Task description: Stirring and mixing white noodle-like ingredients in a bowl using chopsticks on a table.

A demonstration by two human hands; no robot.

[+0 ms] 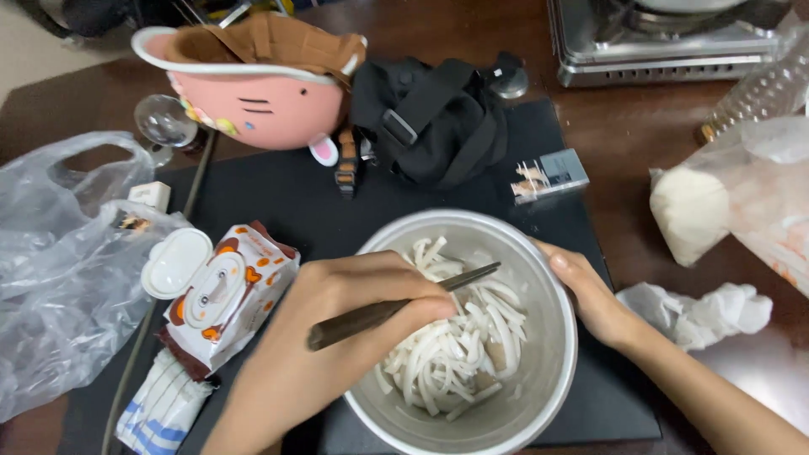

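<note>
Left hand [337,324], nearest the lens, fingers curled tight around dark chopsticks [396,305], tips over thick white noodles [455,337] in a metal bowl [552,337]. Bowl sits on a black mat [286,198]. Right hand [594,295] wraps the bowl's right rim. Wet-wipe pack [223,295] just left; crumpled tissue [699,312] right.

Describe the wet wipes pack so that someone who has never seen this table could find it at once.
Start at the round metal bowl of white noodles on the black mat. Just left of the left hand holding dark chopsticks lies the soft brown-and-white wipes pack. Its white flip lid stands open, unlike the clear plastic bag beside it.
</note>
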